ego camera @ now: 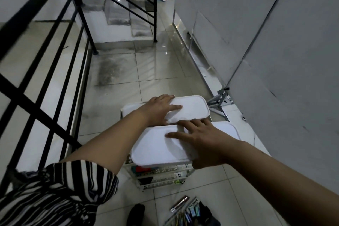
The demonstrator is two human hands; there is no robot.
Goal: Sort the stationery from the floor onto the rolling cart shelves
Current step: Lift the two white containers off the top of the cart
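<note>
A white rolling cart stands on the tiled floor, its flat white top [156,150] just below me. Under that top, perforated shelves [165,175] hold a few dark and coloured items. A second white top [194,108] sits just behind it, slightly lower. My left hand [159,108] rests flat on the far top with its fingers straight. My right hand [201,139] lies spread on the near top, thumb at its front edge. Loose stationery [187,213], pens and a dark pouch, lies on the floor in front of the cart.
A black metal railing [55,79] runs along the left and a grey wall [275,60] closes the right. A folded metal stand [218,101] leans at the wall's foot. Stairs [117,13] rise at the back. My dark-socked foot [135,214] is beside the stationery.
</note>
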